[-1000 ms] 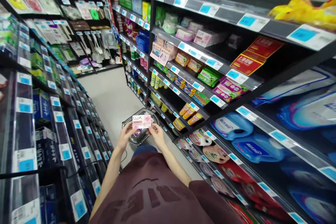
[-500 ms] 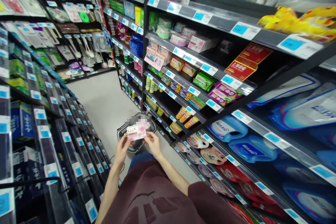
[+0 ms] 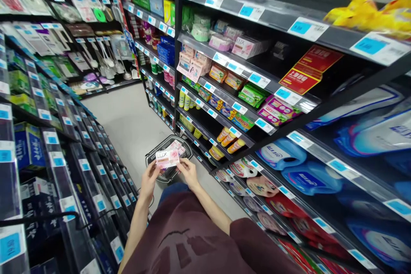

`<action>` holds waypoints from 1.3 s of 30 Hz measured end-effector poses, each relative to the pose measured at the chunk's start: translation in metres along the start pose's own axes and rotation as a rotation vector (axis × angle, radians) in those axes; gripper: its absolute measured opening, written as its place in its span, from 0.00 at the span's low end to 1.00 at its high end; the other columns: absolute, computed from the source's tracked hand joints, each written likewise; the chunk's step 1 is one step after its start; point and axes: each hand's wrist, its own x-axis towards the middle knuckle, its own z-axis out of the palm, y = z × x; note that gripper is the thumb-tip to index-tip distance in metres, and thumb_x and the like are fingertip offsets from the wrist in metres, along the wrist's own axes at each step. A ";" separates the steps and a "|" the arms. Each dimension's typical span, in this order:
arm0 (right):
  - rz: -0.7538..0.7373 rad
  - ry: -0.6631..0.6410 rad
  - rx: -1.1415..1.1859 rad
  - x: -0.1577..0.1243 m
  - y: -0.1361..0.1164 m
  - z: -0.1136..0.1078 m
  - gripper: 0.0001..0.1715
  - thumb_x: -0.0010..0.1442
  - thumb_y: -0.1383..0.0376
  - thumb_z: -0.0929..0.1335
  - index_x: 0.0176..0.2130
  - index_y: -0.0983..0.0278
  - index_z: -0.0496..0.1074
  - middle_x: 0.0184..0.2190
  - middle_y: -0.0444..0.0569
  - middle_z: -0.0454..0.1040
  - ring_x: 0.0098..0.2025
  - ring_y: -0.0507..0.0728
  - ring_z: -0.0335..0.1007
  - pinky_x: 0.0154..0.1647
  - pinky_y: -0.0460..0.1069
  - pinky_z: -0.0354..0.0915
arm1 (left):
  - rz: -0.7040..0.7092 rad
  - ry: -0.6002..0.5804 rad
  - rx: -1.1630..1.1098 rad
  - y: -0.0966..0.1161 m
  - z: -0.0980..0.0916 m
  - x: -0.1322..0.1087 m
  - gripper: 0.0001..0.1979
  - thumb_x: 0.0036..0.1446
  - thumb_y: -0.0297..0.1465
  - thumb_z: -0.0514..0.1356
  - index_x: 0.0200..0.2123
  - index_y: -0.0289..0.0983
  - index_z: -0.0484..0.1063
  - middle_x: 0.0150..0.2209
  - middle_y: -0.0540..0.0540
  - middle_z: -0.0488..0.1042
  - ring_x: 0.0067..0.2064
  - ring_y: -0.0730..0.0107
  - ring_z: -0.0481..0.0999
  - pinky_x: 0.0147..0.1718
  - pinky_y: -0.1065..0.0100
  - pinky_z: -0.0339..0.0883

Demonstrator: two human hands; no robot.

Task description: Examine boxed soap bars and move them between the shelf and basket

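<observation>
The LUX box [image 3: 167,160], between 7 and 8 o'clock, looks like smooth printed paperboard; the basket [image 3: 153,151] around it is black plastic with a perforated rim. At 6 o'clock, the maroon shirt [image 3: 205,239] is matt cloth. Glossy, smooth blue plastic bottles [image 3: 310,178] lie at 4 o'clock; the floor [image 3: 128,109] at 9 is smooth.

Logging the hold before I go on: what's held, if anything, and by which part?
The LUX box, by its two ends near the lower corners: left grip at one, right grip opposite.
</observation>
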 end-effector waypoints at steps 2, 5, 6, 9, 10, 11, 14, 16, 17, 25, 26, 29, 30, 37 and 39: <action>0.001 0.009 0.023 -0.002 -0.001 -0.001 0.20 0.52 0.55 0.75 0.42 0.63 0.79 0.34 0.47 0.72 0.28 0.52 0.70 0.24 0.46 0.66 | 0.007 -0.010 -0.025 0.001 0.002 -0.002 0.29 0.49 0.47 0.69 0.51 0.37 0.75 0.40 0.44 0.80 0.34 0.65 0.78 0.35 0.65 0.69; -0.004 0.025 0.054 -0.006 -0.003 -0.003 0.19 0.52 0.56 0.76 0.43 0.63 0.78 0.32 0.46 0.73 0.26 0.51 0.68 0.24 0.46 0.65 | 0.014 -0.016 -0.047 0.004 0.007 -0.006 0.26 0.51 0.45 0.68 0.50 0.38 0.75 0.40 0.45 0.80 0.34 0.67 0.77 0.35 0.66 0.69; -0.007 0.032 0.065 -0.008 -0.003 -0.005 0.19 0.52 0.57 0.76 0.42 0.63 0.78 0.31 0.46 0.73 0.25 0.50 0.67 0.24 0.46 0.64 | 0.014 -0.015 -0.049 0.005 0.009 -0.008 0.25 0.52 0.44 0.68 0.50 0.37 0.76 0.41 0.45 0.80 0.34 0.68 0.77 0.35 0.67 0.69; -0.018 0.050 0.079 -0.011 -0.003 -0.008 0.18 0.52 0.57 0.76 0.41 0.63 0.77 0.29 0.45 0.73 0.25 0.49 0.64 0.24 0.45 0.63 | 0.010 -0.031 -0.060 0.006 0.013 -0.012 0.24 0.53 0.43 0.68 0.50 0.37 0.76 0.41 0.44 0.80 0.34 0.68 0.77 0.35 0.67 0.68; -0.023 0.054 0.076 -0.013 -0.003 -0.009 0.18 0.52 0.57 0.76 0.41 0.63 0.77 0.29 0.45 0.73 0.25 0.49 0.64 0.24 0.45 0.63 | 0.008 -0.041 -0.066 0.005 0.014 -0.013 0.24 0.54 0.43 0.67 0.50 0.37 0.76 0.40 0.44 0.80 0.33 0.68 0.77 0.34 0.68 0.68; -0.027 0.058 0.071 -0.013 -0.003 -0.010 0.18 0.52 0.57 0.76 0.41 0.63 0.77 0.28 0.44 0.73 0.25 0.49 0.64 0.24 0.45 0.62 | 0.005 -0.051 -0.072 0.005 0.015 -0.013 0.24 0.54 0.43 0.67 0.50 0.37 0.76 0.40 0.44 0.80 0.33 0.68 0.77 0.34 0.68 0.68; -0.040 0.077 0.043 -0.015 -0.002 -0.013 0.18 0.52 0.56 0.76 0.41 0.64 0.77 0.29 0.45 0.72 0.26 0.49 0.64 0.24 0.45 0.62 | -0.006 -0.067 -0.086 0.004 0.017 -0.015 0.23 0.54 0.42 0.67 0.50 0.36 0.76 0.40 0.43 0.79 0.34 0.69 0.76 0.34 0.68 0.67; -0.054 0.092 0.022 -0.016 -0.002 -0.014 0.19 0.52 0.56 0.76 0.41 0.64 0.77 0.29 0.45 0.72 0.27 0.50 0.64 0.25 0.45 0.63 | -0.013 -0.070 -0.090 0.004 0.018 -0.016 0.23 0.54 0.42 0.67 0.50 0.36 0.76 0.41 0.43 0.79 0.34 0.68 0.76 0.34 0.68 0.67; -0.062 0.097 0.014 -0.017 -0.002 -0.015 0.19 0.52 0.56 0.76 0.40 0.64 0.77 0.30 0.45 0.72 0.27 0.50 0.65 0.26 0.45 0.63 | -0.015 -0.071 -0.090 0.004 0.019 -0.016 0.23 0.54 0.42 0.67 0.50 0.36 0.76 0.41 0.43 0.79 0.34 0.68 0.76 0.34 0.68 0.67; -0.112 0.135 0.008 -0.019 -0.003 -0.017 0.17 0.52 0.58 0.76 0.39 0.64 0.77 0.30 0.45 0.72 0.28 0.51 0.65 0.30 0.47 0.64 | -0.019 -0.090 -0.064 0.009 0.024 -0.019 0.24 0.54 0.43 0.67 0.50 0.36 0.76 0.45 0.41 0.79 0.35 0.67 0.76 0.35 0.67 0.67; -0.111 0.134 0.013 -0.019 -0.004 -0.017 0.17 0.52 0.58 0.76 0.39 0.64 0.76 0.29 0.45 0.72 0.28 0.51 0.65 0.31 0.47 0.64 | -0.014 -0.096 -0.058 0.010 0.024 -0.019 0.24 0.54 0.43 0.67 0.50 0.36 0.76 0.45 0.41 0.79 0.35 0.67 0.76 0.35 0.67 0.66; -0.112 0.135 0.020 -0.019 -0.005 -0.016 0.17 0.51 0.58 0.76 0.39 0.64 0.76 0.30 0.45 0.73 0.29 0.51 0.67 0.33 0.47 0.65 | -0.005 -0.106 -0.051 0.012 0.025 -0.020 0.23 0.55 0.43 0.66 0.50 0.36 0.76 0.44 0.41 0.79 0.35 0.67 0.76 0.36 0.67 0.66; -0.111 0.139 0.015 -0.018 -0.006 -0.016 0.17 0.51 0.58 0.76 0.39 0.64 0.76 0.30 0.45 0.73 0.29 0.52 0.67 0.33 0.47 0.65 | -0.004 -0.106 -0.052 0.013 0.025 -0.020 0.23 0.56 0.43 0.66 0.50 0.36 0.76 0.44 0.42 0.79 0.35 0.67 0.76 0.36 0.67 0.66; -0.086 0.143 0.000 -0.017 -0.004 -0.014 0.19 0.51 0.55 0.75 0.39 0.65 0.75 0.26 0.43 0.70 0.25 0.50 0.62 0.25 0.46 0.61 | 0.012 -0.087 -0.054 0.016 0.026 -0.021 0.23 0.54 0.43 0.66 0.50 0.36 0.75 0.43 0.42 0.78 0.35 0.67 0.75 0.36 0.66 0.66; -0.062 0.141 0.015 -0.017 -0.004 -0.013 0.19 0.51 0.54 0.75 0.39 0.64 0.75 0.25 0.42 0.70 0.23 0.49 0.60 0.24 0.45 0.60 | 0.024 -0.072 -0.059 0.015 0.026 -0.021 0.22 0.54 0.42 0.67 0.49 0.36 0.75 0.41 0.43 0.78 0.34 0.67 0.75 0.35 0.66 0.66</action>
